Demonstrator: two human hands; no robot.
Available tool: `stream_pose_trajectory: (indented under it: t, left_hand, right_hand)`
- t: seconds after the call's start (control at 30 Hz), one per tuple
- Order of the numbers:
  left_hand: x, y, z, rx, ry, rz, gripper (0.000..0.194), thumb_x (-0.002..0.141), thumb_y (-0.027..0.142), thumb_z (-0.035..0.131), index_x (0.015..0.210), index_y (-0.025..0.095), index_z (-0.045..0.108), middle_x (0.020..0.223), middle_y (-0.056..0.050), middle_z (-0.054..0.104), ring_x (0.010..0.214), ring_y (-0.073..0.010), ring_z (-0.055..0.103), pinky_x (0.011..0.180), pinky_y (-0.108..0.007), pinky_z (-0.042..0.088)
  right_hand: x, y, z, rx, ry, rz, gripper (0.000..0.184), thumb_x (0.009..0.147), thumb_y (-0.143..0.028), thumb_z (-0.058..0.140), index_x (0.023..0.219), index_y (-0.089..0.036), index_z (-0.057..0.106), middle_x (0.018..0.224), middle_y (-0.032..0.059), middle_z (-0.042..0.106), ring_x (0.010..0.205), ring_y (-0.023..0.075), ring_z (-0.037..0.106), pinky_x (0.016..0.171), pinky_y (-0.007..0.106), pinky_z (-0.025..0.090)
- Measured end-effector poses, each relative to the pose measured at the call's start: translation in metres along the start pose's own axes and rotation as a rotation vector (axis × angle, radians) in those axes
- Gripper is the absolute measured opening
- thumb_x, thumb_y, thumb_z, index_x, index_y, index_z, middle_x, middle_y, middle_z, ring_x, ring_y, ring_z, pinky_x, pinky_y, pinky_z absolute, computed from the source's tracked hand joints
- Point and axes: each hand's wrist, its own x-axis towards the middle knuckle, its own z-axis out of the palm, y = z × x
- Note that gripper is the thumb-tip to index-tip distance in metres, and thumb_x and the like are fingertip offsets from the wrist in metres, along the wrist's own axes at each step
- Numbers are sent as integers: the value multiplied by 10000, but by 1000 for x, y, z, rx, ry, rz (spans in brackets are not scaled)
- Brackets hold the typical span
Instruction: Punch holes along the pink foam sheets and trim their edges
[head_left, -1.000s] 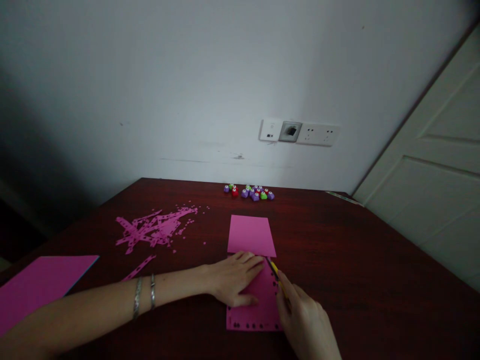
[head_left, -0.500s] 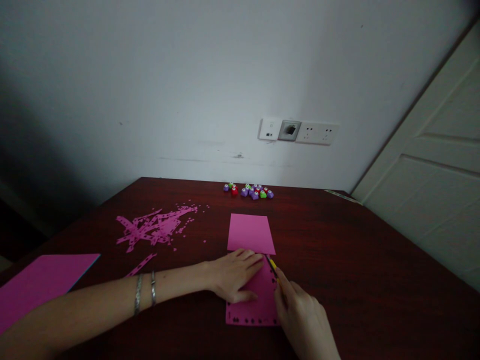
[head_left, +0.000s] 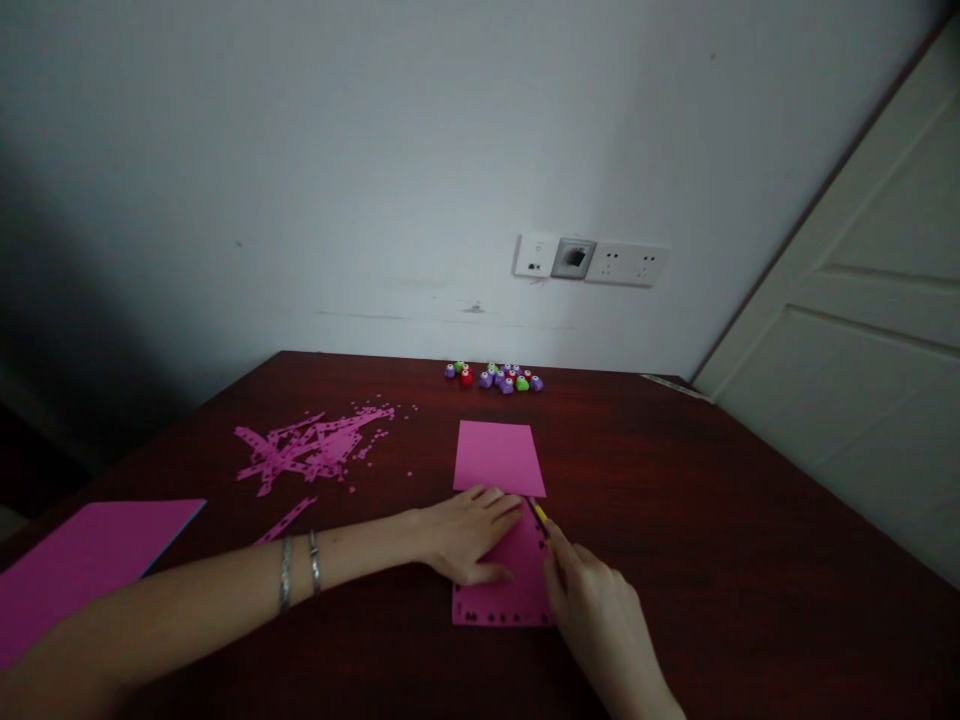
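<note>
A pink paper sheet (head_left: 497, 456) lies on the dark red table (head_left: 675, 500), with a row of small punched holes along its near edge. My left hand (head_left: 465, 535) rests flat on the sheet's middle, fingers stretched out and pressing it down. My right hand (head_left: 592, 610) is closed on a yellow-handled cutter (head_left: 539, 514), whose tip touches the sheet at its right edge, just beyond my left fingertips. Two bracelets sit on my left wrist.
Pink paper scraps and punched strips (head_left: 311, 448) are scattered at the left. Another pink sheet (head_left: 82, 555) lies at the near left edge. Several small coloured punches (head_left: 495, 377) sit by the wall. A white door (head_left: 862, 330) stands at the right.
The cutter tip and my right hand have crept slightly forward along the sheet's right side. My left hand has stayed pressed on the paper. The view has tilted a little.
</note>
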Motion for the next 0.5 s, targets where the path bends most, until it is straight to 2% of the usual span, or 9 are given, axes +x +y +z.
stream_pose_trajectory:
  t: [0.2, 0.5]
  left_hand:
    - [1, -1, 0, 23, -13, 16, 710, 828, 562, 344, 1322, 53, 319, 1358, -188, 365, 1175, -296, 392, 966, -389, 273]
    - [5, -2, -3, 48, -16, 20, 729, 800, 590, 373, 1301, 61, 350, 1307, -180, 419, 1086, -284, 443, 927, -372, 299]
  right_hand:
    - [3, -2, -2, -14, 13, 10, 377, 838, -202, 456, 1203, -218, 548, 725, 38, 676, 552, 181, 653, 433, 228, 434]
    - [4, -6, -11, -67, -8, -2, 357, 845, -211, 451, 1187, -194, 554, 717, 59, 671, 551, 182, 655, 431, 213, 414]
